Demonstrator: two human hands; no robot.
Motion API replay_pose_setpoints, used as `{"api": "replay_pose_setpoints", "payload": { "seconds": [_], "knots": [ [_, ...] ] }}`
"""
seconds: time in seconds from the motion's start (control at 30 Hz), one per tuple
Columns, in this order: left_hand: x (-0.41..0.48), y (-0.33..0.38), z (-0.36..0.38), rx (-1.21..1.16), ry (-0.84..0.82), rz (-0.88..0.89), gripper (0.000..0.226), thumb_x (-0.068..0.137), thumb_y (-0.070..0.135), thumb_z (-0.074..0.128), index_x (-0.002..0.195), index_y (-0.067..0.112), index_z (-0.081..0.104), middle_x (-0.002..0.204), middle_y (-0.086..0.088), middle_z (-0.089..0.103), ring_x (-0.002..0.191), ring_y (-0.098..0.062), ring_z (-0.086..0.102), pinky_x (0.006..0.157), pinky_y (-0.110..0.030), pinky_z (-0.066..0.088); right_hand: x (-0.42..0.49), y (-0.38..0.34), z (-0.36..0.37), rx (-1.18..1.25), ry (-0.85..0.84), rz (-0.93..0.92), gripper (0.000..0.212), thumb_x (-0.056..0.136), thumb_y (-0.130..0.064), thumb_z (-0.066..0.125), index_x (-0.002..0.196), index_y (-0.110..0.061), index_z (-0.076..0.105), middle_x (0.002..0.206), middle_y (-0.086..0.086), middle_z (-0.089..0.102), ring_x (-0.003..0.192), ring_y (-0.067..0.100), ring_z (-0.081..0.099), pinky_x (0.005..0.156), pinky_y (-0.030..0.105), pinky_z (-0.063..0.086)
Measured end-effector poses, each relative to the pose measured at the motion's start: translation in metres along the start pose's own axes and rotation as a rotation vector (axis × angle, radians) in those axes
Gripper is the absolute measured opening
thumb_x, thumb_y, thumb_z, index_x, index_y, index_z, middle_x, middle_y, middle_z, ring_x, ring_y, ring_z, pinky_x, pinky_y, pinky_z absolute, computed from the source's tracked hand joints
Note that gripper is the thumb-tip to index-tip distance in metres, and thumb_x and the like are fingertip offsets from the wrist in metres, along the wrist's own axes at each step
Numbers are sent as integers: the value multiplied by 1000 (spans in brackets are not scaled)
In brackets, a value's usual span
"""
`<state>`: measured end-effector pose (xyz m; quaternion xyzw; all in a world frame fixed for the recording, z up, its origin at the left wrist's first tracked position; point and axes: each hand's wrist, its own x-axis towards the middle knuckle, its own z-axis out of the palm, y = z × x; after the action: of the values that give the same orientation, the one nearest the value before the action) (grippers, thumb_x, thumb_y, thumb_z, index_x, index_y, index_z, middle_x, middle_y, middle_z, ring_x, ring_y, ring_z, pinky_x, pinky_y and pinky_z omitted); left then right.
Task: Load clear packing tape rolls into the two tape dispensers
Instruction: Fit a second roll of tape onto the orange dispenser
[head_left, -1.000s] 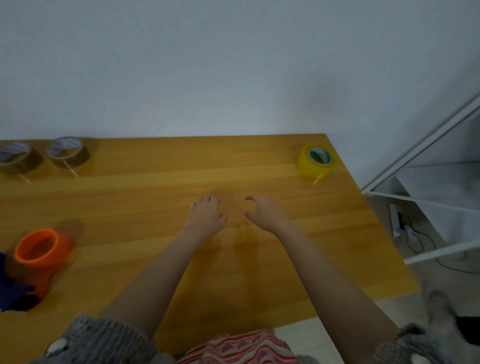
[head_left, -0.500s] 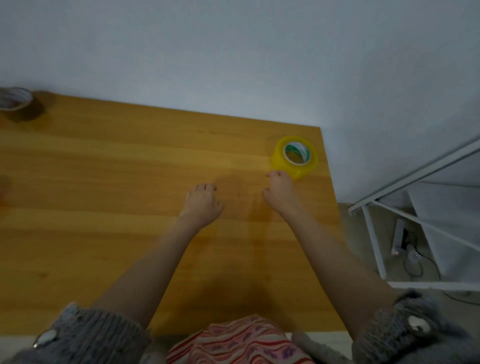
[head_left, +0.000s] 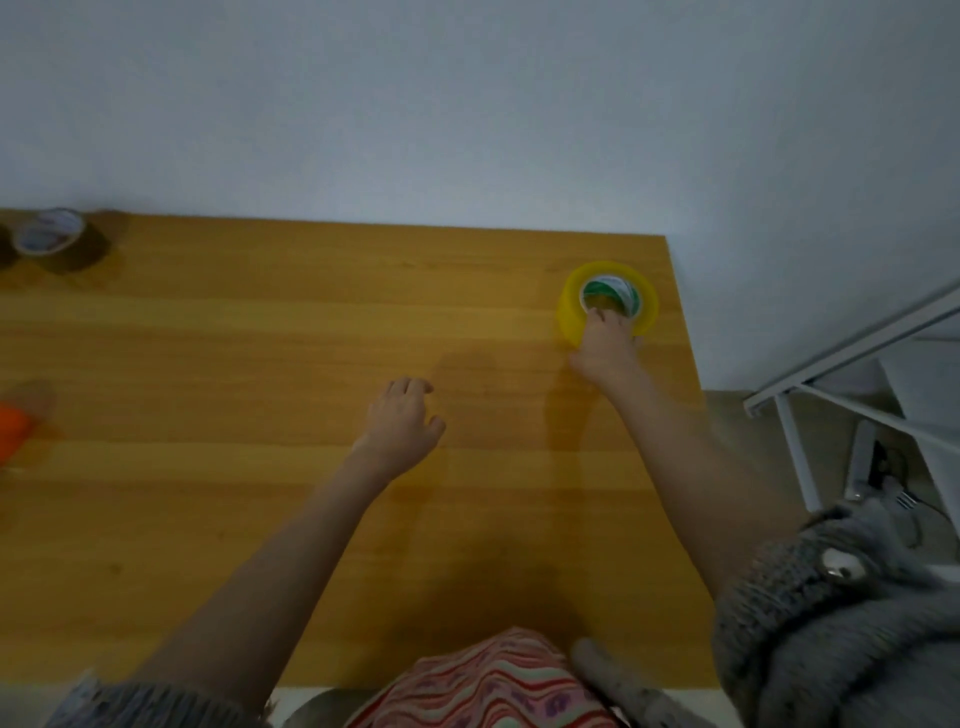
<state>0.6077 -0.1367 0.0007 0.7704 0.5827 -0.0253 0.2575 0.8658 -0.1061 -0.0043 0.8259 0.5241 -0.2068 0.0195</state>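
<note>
A yellowish clear tape roll (head_left: 597, 274) with a green-and-white core lies flat near the far right corner of the wooden table (head_left: 249, 358). My right hand (head_left: 605, 347) grips its near rim, fingertips dipped into the core. My left hand (head_left: 402, 423) hovers low over the middle of the table, fingers loosely curled and holding nothing. An orange dispenser (head_left: 13, 428) is cut off by the left edge, blurred.
A brown tape roll (head_left: 54, 241) sits at the far left back corner by the wall. The table's right edge drops to the floor, where a white metal frame (head_left: 810, 395) and cables lie.
My right hand has reached forward from just short of the roll and closed on its rim. The view has swung, bringing the orange dispenser back in at the left edge.
</note>
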Motion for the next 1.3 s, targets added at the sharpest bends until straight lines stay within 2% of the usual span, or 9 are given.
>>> {"api": "replay_pose_setpoints", "payload": {
  "seconds": [0.3, 0.47, 0.53, 0.63, 0.77, 0.97, 1.13, 1.23, 1.3],
  "knots": [
    [1, 1, 14, -142, -9, -61, 42, 94, 26, 48, 131, 6, 44, 134, -11, 48, 126, -27, 43, 100, -37, 39, -60, -17, 44, 131, 28, -184, 35, 86, -17, 64, 120, -16, 55, 125, 2, 53, 128, 22, 43, 109, 51, 32],
    [4, 23, 24, -319, -1, -184, 47, 95, 32, 46, 127, -1, 41, 126, -19, 49, 113, -33, 50, 85, -39, 44, -120, -47, 65, 224, -52, -385, 26, 89, -38, 56, 106, -20, 63, 110, -4, 60, 108, 14, 55, 97, 47, 40],
    [2, 19, 28, -324, 31, -249, 54, 93, 38, 48, 129, -1, 39, 128, -18, 47, 115, -32, 49, 85, -38, 45, -128, -47, 70, 369, 73, -413, 26, 90, -38, 56, 96, -15, 67, 100, 0, 62, 97, 16, 58, 89, 39, 48],
    [1, 9, 34, -300, 0, -300, 58, 89, 44, 54, 127, 1, 43, 125, -18, 48, 111, -33, 52, 84, -40, 48, -124, -40, 72, 510, 277, -199, 29, 90, -26, 61, 114, -10, 60, 115, 7, 55, 111, 21, 53, 92, 23, 42],
    [4, 10, 27, -303, -65, -313, 47, 87, 46, 53, 106, 2, 56, 101, -19, 64, 84, -32, 67, 70, -44, 58, -109, -42, 69, 533, 15, 196, 61, 92, -39, 57, 142, -8, 39, 146, 8, 37, 137, 25, 34, 108, 38, 37],
    [-24, -16, 17, -354, -34, -383, 37, 88, 40, 57, 64, 13, 52, 57, -5, 60, 62, -23, 68, 57, -30, 55, -111, -74, 82, 488, -84, 90, 60, 89, -32, 62, 140, -9, 41, 140, 8, 48, 128, 25, 46, 104, 41, 44],
    [-46, -59, 10, -506, 92, -505, 37, 86, 39, 60, 61, 14, 49, 57, -4, 59, 46, -11, 60, 35, -14, 45, -120, -120, 77, 521, -149, -33, 56, 91, -29, 60, 140, -15, 37, 139, 3, 45, 127, 22, 46, 103, 38, 44],
    [-55, -84, -4, -533, 135, -522, 39, 86, 41, 60, 63, 10, 52, 58, -9, 65, 37, -4, 57, 40, -18, 48, -125, -150, 70, 536, -214, -12, 59, 90, -33, 60, 140, -16, 35, 133, 5, 49, 116, 23, 53, 94, 39, 48],
    [-63, -102, -13, -566, 169, -526, 38, 85, 42, 61, 67, 9, 55, 66, -17, 69, 40, -6, 60, 49, -28, 53, -132, -172, 68, 557, -283, 27, 61, 89, -36, 58, 141, -15, 33, 117, 4, 53, 90, 18, 57, 77, 36, 48]
  ]
}}
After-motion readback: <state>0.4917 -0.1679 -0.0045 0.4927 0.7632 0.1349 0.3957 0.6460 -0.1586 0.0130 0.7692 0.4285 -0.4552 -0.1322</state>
